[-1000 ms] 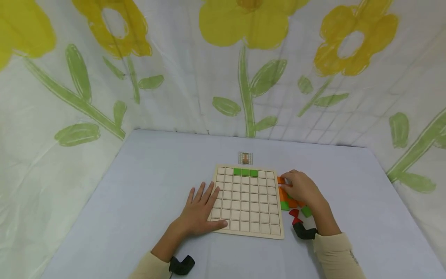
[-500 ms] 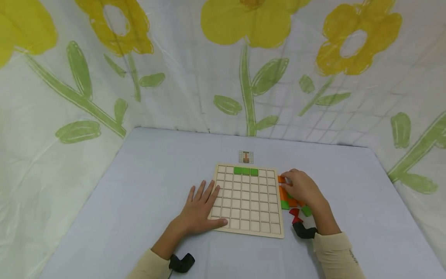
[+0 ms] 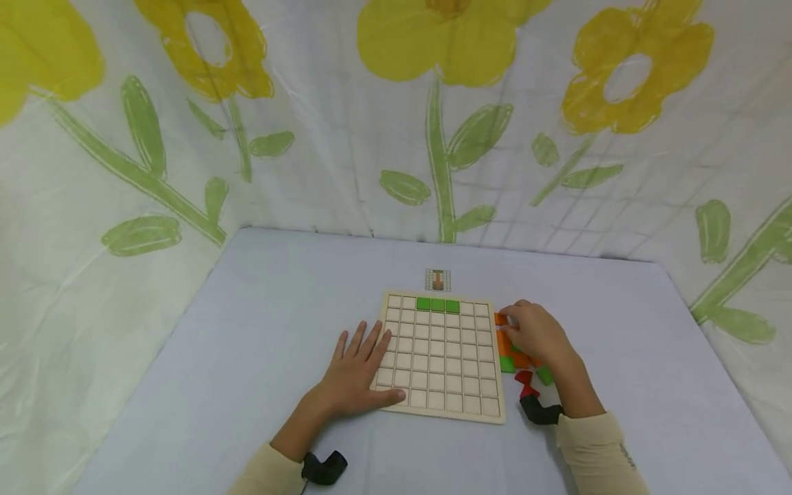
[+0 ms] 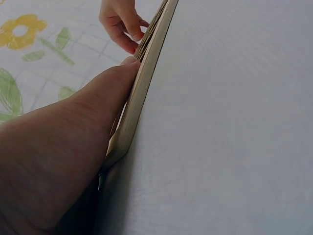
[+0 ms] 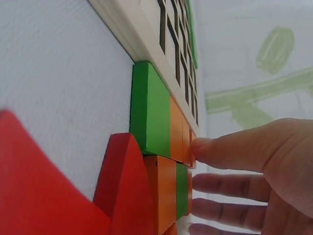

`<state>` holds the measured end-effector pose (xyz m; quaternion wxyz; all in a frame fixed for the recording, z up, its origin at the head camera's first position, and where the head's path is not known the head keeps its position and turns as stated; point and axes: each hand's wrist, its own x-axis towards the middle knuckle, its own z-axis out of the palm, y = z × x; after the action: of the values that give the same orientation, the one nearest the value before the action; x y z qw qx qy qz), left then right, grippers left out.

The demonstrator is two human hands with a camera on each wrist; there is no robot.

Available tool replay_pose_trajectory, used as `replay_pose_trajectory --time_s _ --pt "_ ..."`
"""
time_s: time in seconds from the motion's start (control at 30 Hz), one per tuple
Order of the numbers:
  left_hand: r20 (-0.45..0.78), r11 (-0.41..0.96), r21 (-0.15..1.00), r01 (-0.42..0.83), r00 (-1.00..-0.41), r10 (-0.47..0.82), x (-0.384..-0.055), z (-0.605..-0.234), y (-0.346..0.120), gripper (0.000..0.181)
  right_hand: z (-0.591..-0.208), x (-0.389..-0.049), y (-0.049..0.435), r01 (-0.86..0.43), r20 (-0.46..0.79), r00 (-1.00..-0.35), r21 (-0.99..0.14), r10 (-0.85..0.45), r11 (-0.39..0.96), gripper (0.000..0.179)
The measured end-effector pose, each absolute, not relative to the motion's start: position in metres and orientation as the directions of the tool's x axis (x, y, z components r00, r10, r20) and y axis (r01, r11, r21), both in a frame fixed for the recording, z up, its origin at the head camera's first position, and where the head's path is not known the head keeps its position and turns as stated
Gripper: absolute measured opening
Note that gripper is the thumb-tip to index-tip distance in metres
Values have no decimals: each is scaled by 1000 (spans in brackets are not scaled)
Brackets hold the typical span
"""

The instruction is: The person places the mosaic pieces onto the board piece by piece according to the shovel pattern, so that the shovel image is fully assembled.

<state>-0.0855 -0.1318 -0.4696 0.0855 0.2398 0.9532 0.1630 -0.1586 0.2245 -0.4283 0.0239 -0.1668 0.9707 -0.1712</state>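
A wooden grid board (image 3: 454, 417) lies on the table, with green square tiles (image 3: 438, 304) side by side in its far row. My left hand (image 3: 346, 381) rests spread on the board's left side, its thumb over the near edge; in the left wrist view, the thumb (image 4: 93, 98) lies along the rim. Beyond the board's right edge, my right hand (image 3: 537, 335) pinches an orange tile (image 3: 500, 319) between thumb and fingertips. Beside that hand lie more tiles, among them a green tile (image 5: 155, 112) and an orange tile (image 5: 166, 191), partly hidden under the hand.
Red curved pieces (image 3: 524, 378) and a loose green tile (image 3: 545, 375) lie near the right wrist. A small pattern card (image 3: 438, 280) sits behind the board. Black wrist mounts (image 3: 324, 469) ride on both forearms. A flower-painted cloth (image 3: 309, 172) hangs behind the table.
Both hands, the board and the tiles stay as they were. Only the head view shifts very slightly.
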Motion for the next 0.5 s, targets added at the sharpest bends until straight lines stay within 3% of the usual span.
replay_pose_trajectory --time_s 0.5 --pt "-72 828 360 430 -872 485 -85 -471 -131 108 -433 -160 222 -326 58 -943 -344 -326 881 24"
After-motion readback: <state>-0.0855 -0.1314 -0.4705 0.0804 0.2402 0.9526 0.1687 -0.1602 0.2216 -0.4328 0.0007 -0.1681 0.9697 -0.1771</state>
